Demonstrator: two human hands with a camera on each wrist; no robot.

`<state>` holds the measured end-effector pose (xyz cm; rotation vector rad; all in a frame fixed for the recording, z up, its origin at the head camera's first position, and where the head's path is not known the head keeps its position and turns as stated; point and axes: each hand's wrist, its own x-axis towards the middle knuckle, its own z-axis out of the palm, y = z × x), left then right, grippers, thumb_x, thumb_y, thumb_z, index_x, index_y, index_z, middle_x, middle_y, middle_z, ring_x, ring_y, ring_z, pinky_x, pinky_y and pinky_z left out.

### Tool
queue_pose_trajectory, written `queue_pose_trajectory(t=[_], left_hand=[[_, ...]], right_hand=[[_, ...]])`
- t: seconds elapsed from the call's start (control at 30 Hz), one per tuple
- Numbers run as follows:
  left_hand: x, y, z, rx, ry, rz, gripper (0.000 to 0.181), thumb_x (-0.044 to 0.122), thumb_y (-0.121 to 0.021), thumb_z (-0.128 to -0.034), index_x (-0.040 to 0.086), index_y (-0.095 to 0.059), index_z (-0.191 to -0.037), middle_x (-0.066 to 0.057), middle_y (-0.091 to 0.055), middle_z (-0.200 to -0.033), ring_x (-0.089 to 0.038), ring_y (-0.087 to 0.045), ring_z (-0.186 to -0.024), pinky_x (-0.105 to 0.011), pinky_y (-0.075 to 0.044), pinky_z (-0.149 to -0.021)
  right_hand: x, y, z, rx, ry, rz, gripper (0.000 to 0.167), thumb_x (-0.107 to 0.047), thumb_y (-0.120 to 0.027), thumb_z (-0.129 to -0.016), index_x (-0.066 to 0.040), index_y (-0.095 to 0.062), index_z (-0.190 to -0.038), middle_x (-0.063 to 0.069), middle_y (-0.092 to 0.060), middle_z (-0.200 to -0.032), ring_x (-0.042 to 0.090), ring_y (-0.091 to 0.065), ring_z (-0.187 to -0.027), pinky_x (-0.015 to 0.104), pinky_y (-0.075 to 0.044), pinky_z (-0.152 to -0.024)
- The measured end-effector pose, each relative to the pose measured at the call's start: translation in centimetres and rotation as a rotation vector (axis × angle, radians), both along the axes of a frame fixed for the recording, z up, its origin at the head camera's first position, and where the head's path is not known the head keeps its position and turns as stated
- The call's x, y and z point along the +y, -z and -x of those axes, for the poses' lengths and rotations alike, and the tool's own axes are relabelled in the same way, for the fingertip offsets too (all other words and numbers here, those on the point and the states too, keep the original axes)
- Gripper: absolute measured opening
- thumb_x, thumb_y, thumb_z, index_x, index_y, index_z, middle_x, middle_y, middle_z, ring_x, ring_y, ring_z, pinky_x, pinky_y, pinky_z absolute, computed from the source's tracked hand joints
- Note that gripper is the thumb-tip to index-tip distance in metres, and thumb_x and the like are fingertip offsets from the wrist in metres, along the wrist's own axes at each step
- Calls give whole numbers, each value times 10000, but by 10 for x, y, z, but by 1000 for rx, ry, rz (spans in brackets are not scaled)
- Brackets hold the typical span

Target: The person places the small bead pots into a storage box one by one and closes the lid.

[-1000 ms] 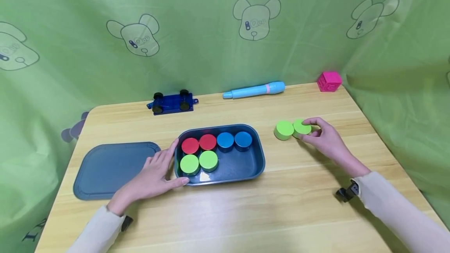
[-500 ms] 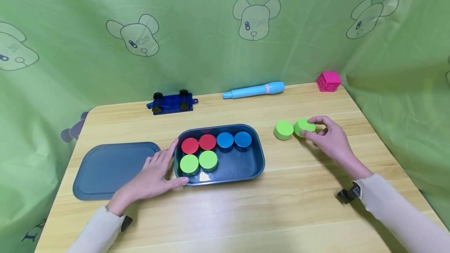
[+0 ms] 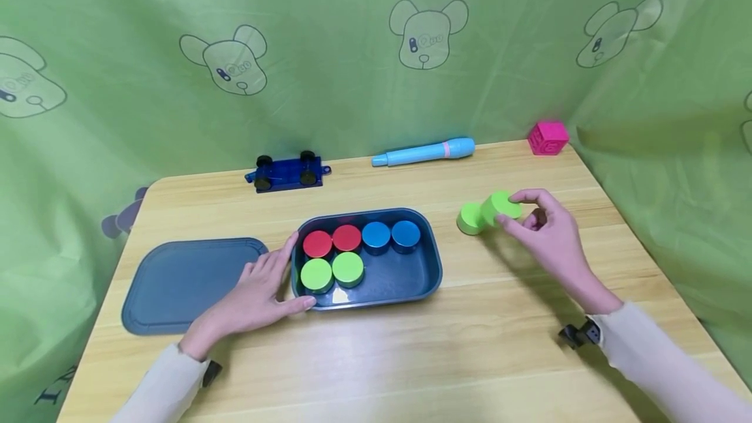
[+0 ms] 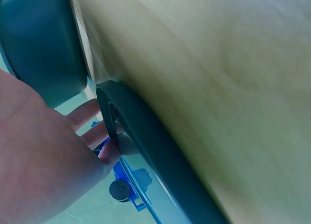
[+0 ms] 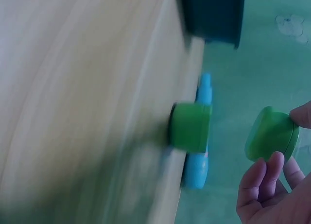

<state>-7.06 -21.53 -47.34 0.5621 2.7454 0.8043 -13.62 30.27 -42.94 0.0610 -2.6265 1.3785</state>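
Note:
My right hand (image 3: pixel 552 237) pinches a light-green round block (image 3: pixel 499 206) between thumb and fingers. In the right wrist view this held block (image 5: pixel 272 136) hangs tilted above the table. A second green block (image 3: pixel 469 220) stands on the table just left of it. My left hand (image 3: pixel 252 299) rests against the left end of a dark blue-grey box (image 3: pixel 399 279), its thumb at the near corner and its fingers extended along the left wall. Inside the box are two red blocks (image 3: pixel 346 238), two blue blocks (image 3: pixel 405 235) and two green blocks (image 3: pixel 348 268).
A matching flat lid (image 3: pixel 188 289) lies left of the box, partly under the left hand. Along the back edge are a dark blue wheeled toy chassis (image 3: pixel 288 173), a light-blue pen-like stick (image 3: pixel 420 153) and a pink cube (image 3: pixel 548 138). A green curtain (image 3: pixel 329 70) hangs behind.
My right hand first slides the green block slightly right, away from its neighbour, then raises and tilts it off the table. The left hand and the box stay in place.

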Motion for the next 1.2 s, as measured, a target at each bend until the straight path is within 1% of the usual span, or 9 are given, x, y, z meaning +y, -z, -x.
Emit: queue_pose_trajectory(t=[0.13, 0.3, 0.43, 0.53, 0.63, 0.77, 0.93, 1.07, 1.2], left_hand=[[0, 0, 0, -3, 0, -3, 1179, 704, -689, -980, 255, 60, -1771, -201, -339, -1727, -499, -289, -1567, -791, -215, -1175], [1, 0, 0, -5, -1, -10, 1179, 697, -693, -982, 261, 67, -1770, -201, -340, -1726, -501, -288, -1565, -777, -223, -1167], [1, 0, 0, -4, 2, -8, 1183, 702, -693, -979, 271, 76, -1768, -199, -340, -1726, -496, -294, -1561, -776, -228, -1164], [0, 0, 0, 7, 4, 0, 1192, 701, -698, -977, 252, 71, -1770, -202, -349, -1719, -483, -313, -1550, -766, -248, -1156], [0, 1, 0, 13, 5, 2, 1195, 698, -701, -976, 238, 63, -1771, -203, -352, -1718, -477, -320, -1545, -761, -254, -1153], [0, 1, -1, 6, 3, -7, 1188, 698, -698, -978, 240, 58, -1772, -201, -344, -1724, -489, -302, -1556, -771, -232, -1165], [0, 1, -1, 5, 1, -14, 1188, 696, -701, -976, 245, 57, -1772, -197, -336, -1728, -481, -305, -1555, -761, -242, -1158], [0, 1, -1, 9, 3, -12, 1186, 698, -699, -977, 264, 68, -1770, -195, -335, -1730, -475, -314, -1549, -747, -260, -1151], [0, 2, 0, 6, 3, -16, 1183, 697, -700, -977, 277, 72, -1769, -197, -333, -1731, -486, -308, -1552, -749, -252, -1156]], right_hand=[[-14, -7, -5, 20, -55, 34, 428, -181, -859, -975, -40, -639, -1314, 89, -599, -839, 144, -547, -707, 223, -463, -567], [-30, -11, -11, 51, -118, 56, 393, -122, -866, -956, -48, -647, -1273, 121, -597, -841, 166, -548, -712, 222, -463, -586], [-41, -13, -15, 45, -164, 83, 376, -78, -873, -936, -44, -644, -1232, 159, -637, -886, 174, -589, -725, 203, -507, -614], [-51, -13, -17, 32, -199, 83, 357, -68, -876, -927, -49, -638, -1193, 160, -683, -906, 184, -642, -717, 210, -540, -612], [-63, -13, -18, 22, -239, 59, 343, -89, -888, -919, -73, -639, -1155, 132, -715, -892, 206, -682, -706, 233, -559, -611], [-80, -11, -21, 25, -313, 29, 339, -106, -913, -898, -118, -649, -1109, 75, -716, -871, 217, -688, -709, 257, -576, -632], [-103, -7, -23, 37, -424, -17, 360, -113, -937, -876, -157, -650, -1089, -10, -705, -827, 172, -682, -688, 277, -589, -625], [-121, -3, -24, 36, -488, -100, 361, -146, -936, -885, -187, -635, -1080, -42, -677, -872, 118, -664, -707, 280, -580, -631], [-139, 0, -25, 21, -523, -205, 351, -173, -932, -893, -193, -617, -1045, -45, -653, -910, 80, -647, -735, 274, -576, -664]])
